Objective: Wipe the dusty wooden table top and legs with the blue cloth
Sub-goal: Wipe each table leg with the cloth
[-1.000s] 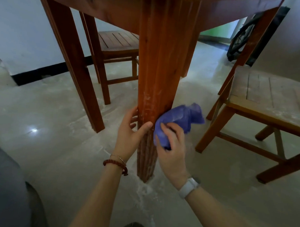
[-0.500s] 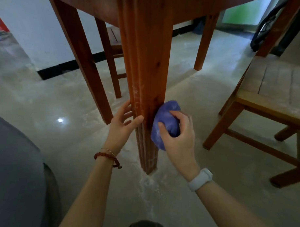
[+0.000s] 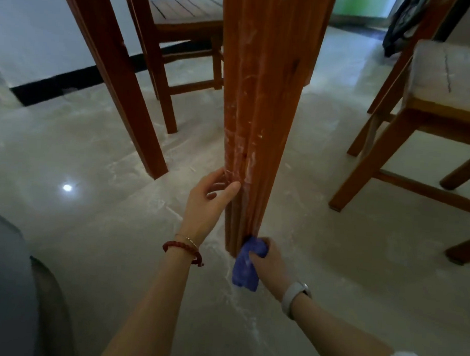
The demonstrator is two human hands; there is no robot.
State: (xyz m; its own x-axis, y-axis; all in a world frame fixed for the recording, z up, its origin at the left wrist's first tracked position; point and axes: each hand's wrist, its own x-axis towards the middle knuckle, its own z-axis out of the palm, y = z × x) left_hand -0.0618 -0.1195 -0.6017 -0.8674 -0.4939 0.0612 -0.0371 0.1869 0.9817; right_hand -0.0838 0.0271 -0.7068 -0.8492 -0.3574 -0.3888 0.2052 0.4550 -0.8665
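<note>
My right hand is down at the foot of the nearest table leg, fingers curled tight around the bunched blue cloth. The top of the wad is pressed against the leg's bottom corner just above my knuckles, and the loose end hangs below my fingers toward the floor. A pale watch sits on that wrist.

My left hand is higher up the same leg, on its left side. The thumb lies along the grooved front edge and the fingers bend round the far side, gripping the wood; their tips are hidden from me. A red bead bracelet and a thin chain circle that wrist.

Above my left thumb the leg carries whitish dust streaks in its grooves. Below my right fingers a trail of white dust runs across the floor toward me.

Left of my left hand, well apart, stands another table leg, with a wooden chair behind it. Right of my right hand, well apart, is a second chair, its seat coated pale with dust.
</note>
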